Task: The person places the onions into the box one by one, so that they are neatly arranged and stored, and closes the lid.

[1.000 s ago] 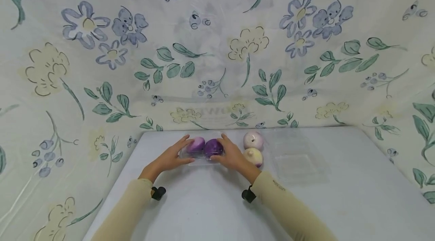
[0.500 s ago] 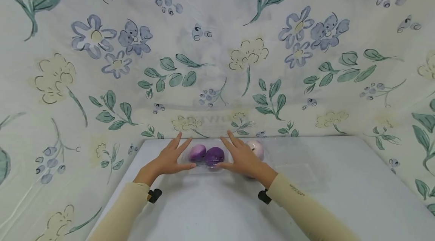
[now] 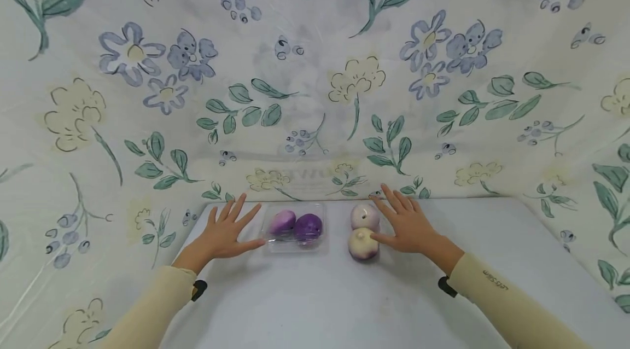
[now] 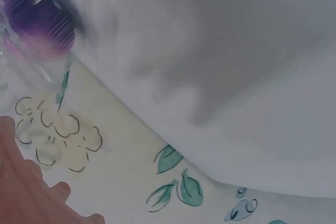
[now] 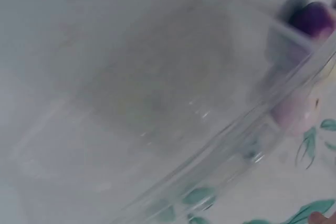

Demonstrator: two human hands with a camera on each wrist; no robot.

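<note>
A clear plastic container (image 3: 295, 246) holds two rounded purple vegetables: a lighter one (image 3: 283, 223) on the left and a darker one (image 3: 308, 227) on the right. To its left my left hand (image 3: 223, 235) hovers with fingers spread, the thumb tip close to the container's edge. My right hand (image 3: 410, 224), also spread, is right of two pale, turnip-like vegetables, one pinkish-white (image 3: 364, 216) and one cream with a purple base (image 3: 363, 245). Its thumb tip overlaps the cream one; contact cannot be told. Neither hand holds anything. A second clear container (image 5: 247, 114) fills the right wrist view.
The white table (image 3: 305, 300) ends at a flowered curtain (image 3: 320, 75) hanging behind it. In the head view the second container is barely visible beside the right hand.
Both hands have let go of the filled container and moved apart, left hand leftward, right hand rightward past the pale vegetables. The container stays in place.
</note>
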